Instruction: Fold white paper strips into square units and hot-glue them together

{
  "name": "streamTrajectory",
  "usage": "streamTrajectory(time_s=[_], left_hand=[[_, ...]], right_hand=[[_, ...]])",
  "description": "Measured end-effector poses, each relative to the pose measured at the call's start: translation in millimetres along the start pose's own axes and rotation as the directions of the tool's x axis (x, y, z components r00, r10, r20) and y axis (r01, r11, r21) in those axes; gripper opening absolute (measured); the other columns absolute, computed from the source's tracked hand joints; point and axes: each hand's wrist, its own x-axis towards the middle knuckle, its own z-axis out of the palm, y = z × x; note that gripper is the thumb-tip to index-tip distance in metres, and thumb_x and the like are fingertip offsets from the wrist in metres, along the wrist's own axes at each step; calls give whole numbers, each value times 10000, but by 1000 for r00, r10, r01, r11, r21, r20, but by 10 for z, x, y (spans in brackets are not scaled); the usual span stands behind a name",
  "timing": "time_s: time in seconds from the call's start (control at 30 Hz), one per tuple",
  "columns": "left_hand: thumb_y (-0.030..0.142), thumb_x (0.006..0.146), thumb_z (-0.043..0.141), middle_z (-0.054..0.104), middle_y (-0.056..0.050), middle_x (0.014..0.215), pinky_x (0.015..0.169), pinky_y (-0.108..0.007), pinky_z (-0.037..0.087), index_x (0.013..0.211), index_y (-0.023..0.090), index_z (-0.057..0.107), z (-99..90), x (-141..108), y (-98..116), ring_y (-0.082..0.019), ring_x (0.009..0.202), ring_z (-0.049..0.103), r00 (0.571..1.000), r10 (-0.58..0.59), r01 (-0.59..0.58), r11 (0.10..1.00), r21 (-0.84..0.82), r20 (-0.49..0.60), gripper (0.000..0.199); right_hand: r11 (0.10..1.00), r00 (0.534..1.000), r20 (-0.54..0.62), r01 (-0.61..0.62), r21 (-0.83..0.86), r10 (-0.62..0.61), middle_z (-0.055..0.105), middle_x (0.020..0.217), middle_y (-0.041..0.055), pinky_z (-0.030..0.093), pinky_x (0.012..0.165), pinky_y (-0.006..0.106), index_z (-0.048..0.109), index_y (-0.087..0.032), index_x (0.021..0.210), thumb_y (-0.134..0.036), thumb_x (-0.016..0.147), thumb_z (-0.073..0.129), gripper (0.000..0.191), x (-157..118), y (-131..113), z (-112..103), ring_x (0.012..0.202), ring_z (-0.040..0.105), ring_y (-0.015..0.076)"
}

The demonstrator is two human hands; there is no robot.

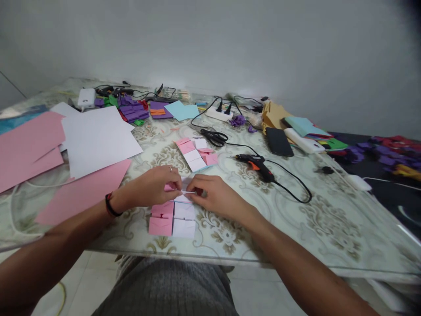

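Note:
My left hand point(161, 186) and my right hand point(210, 192) meet over a folded pink and white paper piece point(184, 218) near the table's front edge. Between my fingertips is a raised white paper flap point(186, 193), pinched from both sides. Pink squares make up the left half of the piece and white squares the right half, with a dark gap between them. Part of its upper end is hidden under my hands. Just beyond lies a second pink and white folded paper piece point(194, 154), apart from my fingers.
Right of my hands lies a glue gun point(256, 166) with its cord curving around. Scissors point(214, 137), a white power strip point(219, 114) and a black phone point(279, 141) sit farther back. White sheets point(101, 140) and pink sheets point(29, 145) cover the left side.

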Motion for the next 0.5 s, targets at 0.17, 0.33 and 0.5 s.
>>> streamTrajectory(time_s=[0.17,0.33,0.5], left_hand=[[211,948,618,705,-53,846,781,-318,460,847,171,715,30,1,3,-203,840,666,1000,-5,5,1000,4,-1,146],[196,942,602,696,-39,831,755,-301,450,850,184,715,56,4,27,-186,802,653,1000,-5,5,1000,14,12,146],[187,915,609,707,-35,827,738,-305,436,834,193,718,105,5,22,-194,808,646,1000,-15,15,997,75,5,135]], right_hand=[[1000,1000,1,-3,-2,3,680,803,30,462,680,247,715,-152,865,-109,893,747,60,0,4,12,710,614,147],[1000,1000,6,-7,2,7,677,792,22,453,674,242,721,-163,871,-106,895,742,65,9,0,25,700,608,143],[1000,1000,23,-4,4,4,688,810,28,452,688,246,725,-162,882,-98,897,732,66,15,14,38,721,615,148]])
